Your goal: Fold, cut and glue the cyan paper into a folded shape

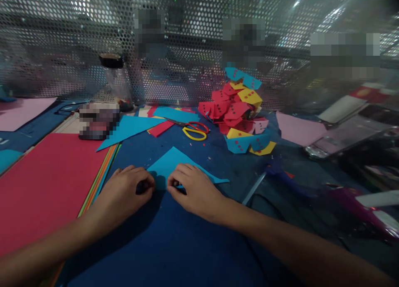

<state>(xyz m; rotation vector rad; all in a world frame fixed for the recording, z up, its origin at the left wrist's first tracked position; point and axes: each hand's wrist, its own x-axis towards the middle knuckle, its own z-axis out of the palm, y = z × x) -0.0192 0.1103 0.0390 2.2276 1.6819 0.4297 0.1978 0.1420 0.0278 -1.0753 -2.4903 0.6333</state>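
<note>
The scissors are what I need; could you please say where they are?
In the head view, the scissors lie near the picture's middle on the blue tabletop, left of the folded-paper heap and beyond the blue paper at the right hand.

Near side: open stretch of table (162, 245) between the forearms, passable up to the left hand (129, 185) and right hand (193, 191); middle: narrow bare strip beyond the blue paper (173, 162), stopped by scissors (195, 131); left: stack of coloured sheets (46, 187), bottle (116, 81) upright behind; rear: perforated screen (181, 83), a heap of folded paper pieces (237, 112) before it; right: dark cord (271, 206), blue tool (277, 172), magenta tool (350, 201), crowding the passage.
</note>
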